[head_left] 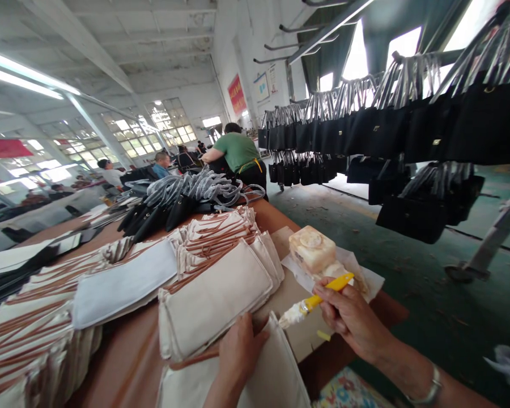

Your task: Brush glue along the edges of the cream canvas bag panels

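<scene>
My right hand [347,317] grips a brush [329,292] by its yellow handle. Its bristles, coated in thick white paste, are at the right edge of the nearest cream bag panel [276,368]. That panel lies at the bottom of the view, partly covered by my left hand [239,354]. The thumb rests on the panel while the other fingers curl at its upper edge, their tips partly hidden. Just beyond is a stack of cream panels [221,294] with brown edges. A paste-smeared plastic container [312,249] stands on white paper past the brush.
More cream pieces [29,334] fill the left side, with a pale panel [125,283] across them. Black bags with wrapped handles [182,204] lie farther back. Black bags [374,130] hang from racks at right. A person in green [240,150] bends over the table's far end.
</scene>
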`<action>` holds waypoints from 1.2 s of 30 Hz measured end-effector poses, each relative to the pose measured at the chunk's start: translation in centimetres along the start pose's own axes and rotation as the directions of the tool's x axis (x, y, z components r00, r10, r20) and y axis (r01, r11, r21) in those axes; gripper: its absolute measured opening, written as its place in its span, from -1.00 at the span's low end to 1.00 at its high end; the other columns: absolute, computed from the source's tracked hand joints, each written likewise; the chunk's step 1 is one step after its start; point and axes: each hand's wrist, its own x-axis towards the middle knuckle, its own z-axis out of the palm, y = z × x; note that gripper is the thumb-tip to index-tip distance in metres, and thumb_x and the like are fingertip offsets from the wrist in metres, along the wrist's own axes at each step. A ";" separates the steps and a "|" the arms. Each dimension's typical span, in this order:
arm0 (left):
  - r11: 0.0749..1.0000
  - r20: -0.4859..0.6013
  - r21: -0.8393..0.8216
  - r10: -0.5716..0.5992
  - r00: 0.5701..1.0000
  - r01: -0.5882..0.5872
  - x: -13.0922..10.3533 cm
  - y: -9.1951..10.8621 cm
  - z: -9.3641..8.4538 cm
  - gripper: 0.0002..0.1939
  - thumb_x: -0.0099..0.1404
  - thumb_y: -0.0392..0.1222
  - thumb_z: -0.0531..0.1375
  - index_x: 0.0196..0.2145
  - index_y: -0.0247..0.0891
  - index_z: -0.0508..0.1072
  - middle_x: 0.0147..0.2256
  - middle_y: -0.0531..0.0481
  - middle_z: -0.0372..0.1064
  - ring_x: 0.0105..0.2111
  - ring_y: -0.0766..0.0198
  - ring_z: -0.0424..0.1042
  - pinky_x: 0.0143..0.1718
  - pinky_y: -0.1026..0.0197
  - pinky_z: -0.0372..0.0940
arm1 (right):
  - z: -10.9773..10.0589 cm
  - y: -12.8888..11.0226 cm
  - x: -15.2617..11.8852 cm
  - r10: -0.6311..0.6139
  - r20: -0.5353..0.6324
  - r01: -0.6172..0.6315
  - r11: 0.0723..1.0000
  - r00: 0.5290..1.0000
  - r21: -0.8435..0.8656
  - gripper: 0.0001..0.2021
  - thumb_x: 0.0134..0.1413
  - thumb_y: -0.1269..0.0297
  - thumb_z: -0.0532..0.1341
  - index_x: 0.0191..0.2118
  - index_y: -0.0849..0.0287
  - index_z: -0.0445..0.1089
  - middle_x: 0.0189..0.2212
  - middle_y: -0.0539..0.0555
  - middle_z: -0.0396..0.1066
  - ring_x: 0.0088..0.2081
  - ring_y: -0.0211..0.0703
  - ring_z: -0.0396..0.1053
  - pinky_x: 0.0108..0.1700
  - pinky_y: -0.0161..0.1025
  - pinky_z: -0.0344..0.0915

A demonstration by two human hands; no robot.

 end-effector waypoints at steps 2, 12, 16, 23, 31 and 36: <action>0.996 0.018 -0.070 0.059 0.998 -0.058 -0.3 0.0 0.1 -0.81 0.14 -0.09 0.23 -0.28 -0.17 0.47 -0.27 -0.04 0.47 -0.18 0.07 0.41 -0.25 0.18 0.11 | -0.6 0.0 -0.1 -0.010 -0.007 0.010 1.000 1.000 -0.018 -0.72 0.12 0.14 0.34 -0.31 0.17 0.25 -0.67 -0.18 0.13 -0.69 -0.48 -0.13 -0.67 -0.47 -0.24; 0.767 0.194 -0.630 0.309 0.931 -0.124 -0.3 -0.5 -0.3 -0.75 0.17 -0.16 0.14 -0.28 -0.30 0.56 -0.37 0.04 0.45 -0.33 0.23 0.36 -0.29 0.27 0.21 | -0.4 0.2 0.6 -0.127 0.020 0.128 0.973 0.992 -0.193 -0.74 0.14 0.10 0.27 -0.34 0.15 0.25 -0.73 -0.22 0.00 -0.67 -0.39 -0.15 -0.63 -0.38 -0.25; 0.654 0.205 -0.752 0.342 0.917 -0.075 -1.1 -0.3 -1.0 -0.71 0.14 -0.18 0.19 -0.20 -0.32 0.56 -0.30 -0.01 0.46 -0.28 0.22 0.35 -0.24 0.26 0.23 | 1.1 0.4 0.7 -0.120 0.126 0.155 0.932 0.985 -0.328 -0.79 0.16 0.16 0.22 -0.38 0.17 0.28 -0.72 -0.19 0.03 -0.67 -0.37 -0.09 -0.63 -0.36 -0.18; 0.566 0.220 -0.824 0.379 0.899 -0.037 -2.7 0.5 -2.6 -0.73 0.16 -0.01 0.27 -0.35 -0.30 0.58 -0.44 0.05 0.32 -0.36 0.29 0.25 -0.35 0.30 0.14 | 1.4 0.7 2.3 -0.208 0.157 0.259 0.827 0.965 -0.499 -0.85 0.18 0.22 0.18 -0.36 0.17 0.30 -0.71 -0.17 0.08 -0.67 -0.31 0.03 -0.61 -0.34 -0.04; 0.574 0.160 -0.817 0.307 0.938 -0.048 -2.8 -0.1 -1.5 -0.57 0.09 0.16 0.29 -0.34 -0.32 0.59 -0.44 0.02 0.32 -0.42 0.29 0.28 -0.43 0.30 0.15 | 2.4 -1.0 0.3 -0.239 0.252 0.342 0.756 0.938 -0.558 -0.83 0.18 0.26 0.18 -0.43 0.15 0.33 -0.63 -0.10 0.17 -0.58 -0.27 0.12 -0.51 -0.31 0.08; 0.684 0.018 -0.714 0.233 0.972 -0.150 -4.8 0.5 -1.5 -0.70 0.15 0.06 0.26 -0.39 -0.25 0.57 -0.44 0.00 0.36 -0.42 0.28 0.32 -0.41 0.30 0.19 | 1.9 -1.4 0.9 -0.282 0.171 0.328 0.766 0.944 -0.553 -0.86 0.16 0.25 0.20 -0.41 0.14 0.35 -0.67 -0.11 0.14 -0.62 -0.28 0.08 -0.56 -0.31 0.02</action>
